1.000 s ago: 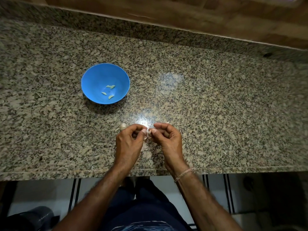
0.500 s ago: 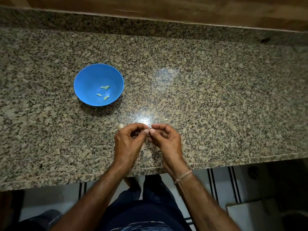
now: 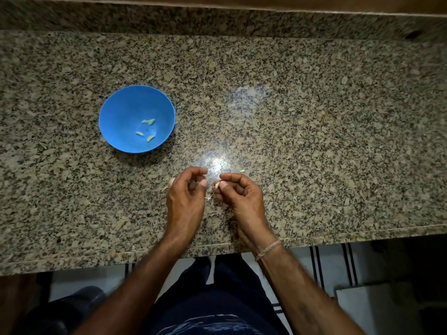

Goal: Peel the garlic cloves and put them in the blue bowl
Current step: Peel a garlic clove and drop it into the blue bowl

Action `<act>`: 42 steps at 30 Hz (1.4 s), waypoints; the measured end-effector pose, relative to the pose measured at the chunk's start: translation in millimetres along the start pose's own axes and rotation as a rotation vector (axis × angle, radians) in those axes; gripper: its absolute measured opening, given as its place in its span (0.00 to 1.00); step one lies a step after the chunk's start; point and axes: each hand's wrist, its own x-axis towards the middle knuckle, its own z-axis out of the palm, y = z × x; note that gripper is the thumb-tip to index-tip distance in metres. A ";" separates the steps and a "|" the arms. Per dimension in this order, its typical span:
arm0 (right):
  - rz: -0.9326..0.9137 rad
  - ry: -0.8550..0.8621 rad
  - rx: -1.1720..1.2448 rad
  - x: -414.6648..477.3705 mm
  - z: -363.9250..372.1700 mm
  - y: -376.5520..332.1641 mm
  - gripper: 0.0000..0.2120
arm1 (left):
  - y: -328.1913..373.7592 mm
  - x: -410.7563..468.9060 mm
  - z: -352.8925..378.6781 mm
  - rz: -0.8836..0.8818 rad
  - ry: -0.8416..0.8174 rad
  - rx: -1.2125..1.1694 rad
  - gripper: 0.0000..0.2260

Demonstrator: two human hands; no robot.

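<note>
The blue bowl (image 3: 113, 110) stands on the granite counter, left of and beyond my hands. Three peeled cloves (image 3: 148, 121) lie in its bottom. My right hand (image 3: 242, 197) pinches a pale garlic clove (image 3: 217, 184) between thumb and forefinger. A small gap separates it from my left hand (image 3: 186, 197), whose fingers are curled. A thin strip of garlic skin (image 3: 209, 196) sticks out from the left hand's lower fingers. Another clove (image 3: 171, 182) lies on the counter, touching the left hand's outer side.
Scraps of skin (image 3: 165, 188) lie by the loose clove, and a small bit (image 3: 242, 170) lies beyond my right hand. The counter's front edge (image 3: 314, 235) runs just under my wrists. A raised granite ledge (image 3: 217, 20) borders the back.
My hands, joined at the clove before, have drawn slightly apart. The clove stays in my right hand and a strip of skin has come away on the left side.
</note>
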 end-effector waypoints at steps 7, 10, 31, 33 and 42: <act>0.059 -0.021 0.112 -2.2 0.2 -0.2 0.11 | -3.4 -0.3 3.6 0.010 -0.082 -0.120 0.05; 0.079 -0.033 0.179 -3.4 -1.1 1.8 0.11 | -1.4 -1.1 3.8 0.034 -0.065 -0.084 0.04; 0.114 -0.008 0.291 -6.3 -9.5 1.8 0.11 | -8.6 -5.5 8.2 0.011 0.078 0.167 0.06; 0.104 0.012 0.266 -4.6 -12.5 1.4 0.12 | -11.4 -4.4 6.8 0.037 0.063 0.152 0.05; 0.080 0.012 0.178 -3.9 -12.2 2.6 0.08 | -5.0 -4.4 7.7 0.085 0.004 0.012 0.05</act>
